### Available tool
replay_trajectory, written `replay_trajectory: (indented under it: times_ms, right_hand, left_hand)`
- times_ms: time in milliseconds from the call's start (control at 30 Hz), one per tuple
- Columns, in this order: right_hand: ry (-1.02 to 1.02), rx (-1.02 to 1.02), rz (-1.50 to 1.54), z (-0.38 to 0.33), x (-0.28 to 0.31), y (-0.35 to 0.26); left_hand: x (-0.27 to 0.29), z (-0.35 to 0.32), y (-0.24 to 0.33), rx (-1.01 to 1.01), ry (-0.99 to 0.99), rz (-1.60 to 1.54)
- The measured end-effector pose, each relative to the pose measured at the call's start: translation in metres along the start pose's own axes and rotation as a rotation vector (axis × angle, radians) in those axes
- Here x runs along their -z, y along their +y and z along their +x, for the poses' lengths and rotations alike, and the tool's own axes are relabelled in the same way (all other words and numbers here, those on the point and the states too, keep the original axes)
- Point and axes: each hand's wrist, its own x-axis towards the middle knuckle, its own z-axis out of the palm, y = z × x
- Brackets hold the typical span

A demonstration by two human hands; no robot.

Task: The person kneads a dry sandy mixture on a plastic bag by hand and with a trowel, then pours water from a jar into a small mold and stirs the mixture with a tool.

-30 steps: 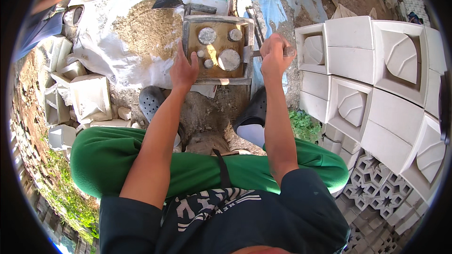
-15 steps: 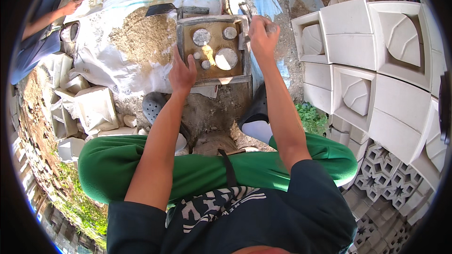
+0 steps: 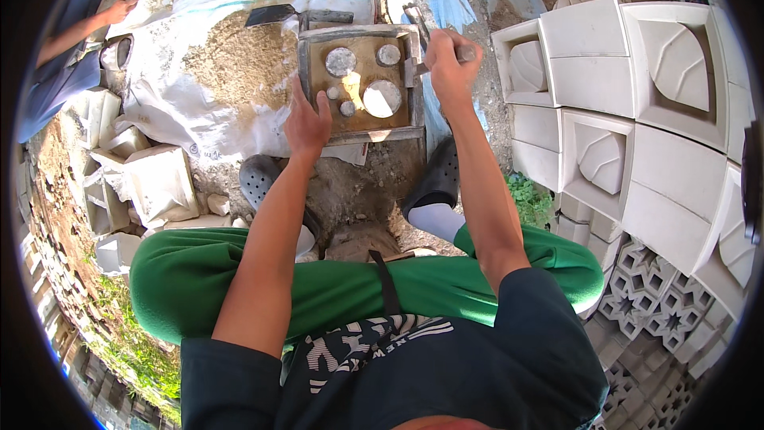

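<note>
Bracing a square mould frame [image 3: 360, 84] on the ground while a tool is held at its right rim.

Left hand [image 3: 307, 121] lies open, fingers spread, pressed flat on the frame's 7 o'clock corner, apparently to keep it from shifting. Right hand [image 3: 444, 60] is closed around a short-handled tool [image 3: 436, 56] at the frame's 3 o'clock edge; the tool's head is hard to make out. Inside the frame, brown fill carries several round grey patches [image 3: 382, 97]. Sand heap [image 3: 239, 60] on white sheeting sits at 9 o'clock of the frame, within reach, a trowel [image 3: 298, 14] at its top. Finished white cast blocks [image 3: 629, 103] are stacked well apart at 3 o'clock. Another person's arm [image 3: 87, 28] appears at 10 o'clock.
</note>
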Motion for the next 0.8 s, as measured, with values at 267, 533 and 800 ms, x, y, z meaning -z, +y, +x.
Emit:
replay_trajectory:
  times_ms: [267,533,800]
  right_hand:
    - [0.05,-0.012,0.237,-0.045,0.018,-0.007]
    - [0.042,0.0,0.247,-0.033,0.015,0.013]
    - [-0.106,-0.085,0.123,0.005,-0.002,0.013]
  left_hand:
    - [0.001,-0.004,0.0,-0.01,0.032,0.02]
    - [0.0,0.002,0.001,-0.008,0.042,0.007]
    - [-0.002,-0.002,-0.001,0.005,0.033,-0.035]
